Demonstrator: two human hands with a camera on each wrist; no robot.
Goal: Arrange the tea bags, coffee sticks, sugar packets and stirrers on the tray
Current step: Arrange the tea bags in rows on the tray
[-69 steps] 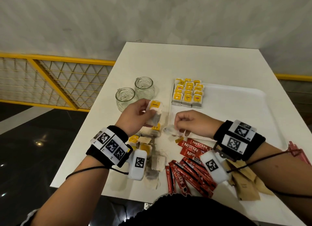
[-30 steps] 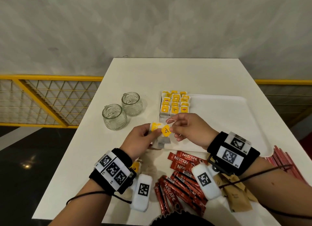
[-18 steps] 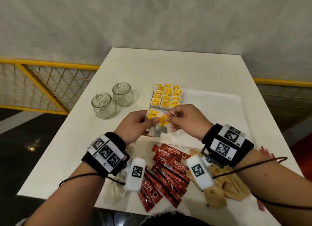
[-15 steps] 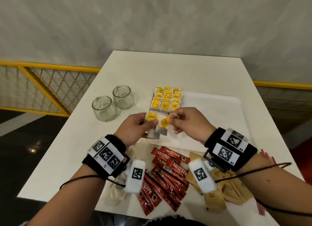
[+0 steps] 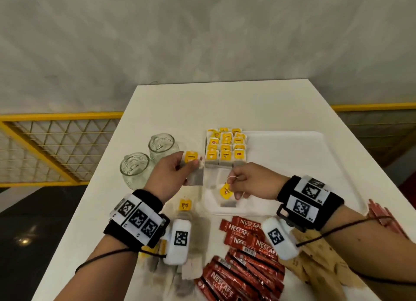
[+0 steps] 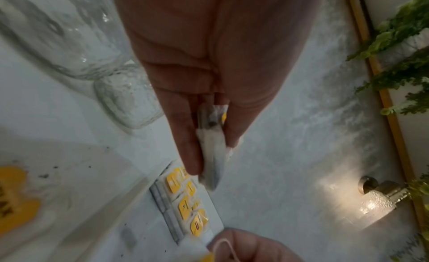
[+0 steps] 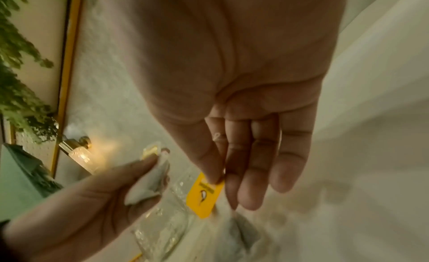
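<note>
Half a second ago our two hands met over one tea bag; now we have drawn them apart, the left hand lifted left toward the jars and the right hand lowered over the near left corner of the tray. Nearest us, still on the table, lie the red coffee sticks, the brown sugar packets to their right, loose tea bags under our left wrist, and what look like the red stirrers at the far right edge. A little farther, our right thumb and forefinger pinch the yellow tag by its string, and a second bag, which that string seems to belong to, lies flat on the tray just below. Our left fingers and thumb press flat on the held tea bag, gripping it upright with its yellow label on top and its long axis running toward the far wall. Beyond both hands sits the finished block of tea bags, in rows in the tray's far left corner, with the two glass jars off the tray to the left. We judge that the next open spot is the near edge of that block, ahead and slightly right of the left hand; the right hand is about as close, but is busy with the tag.
</note>
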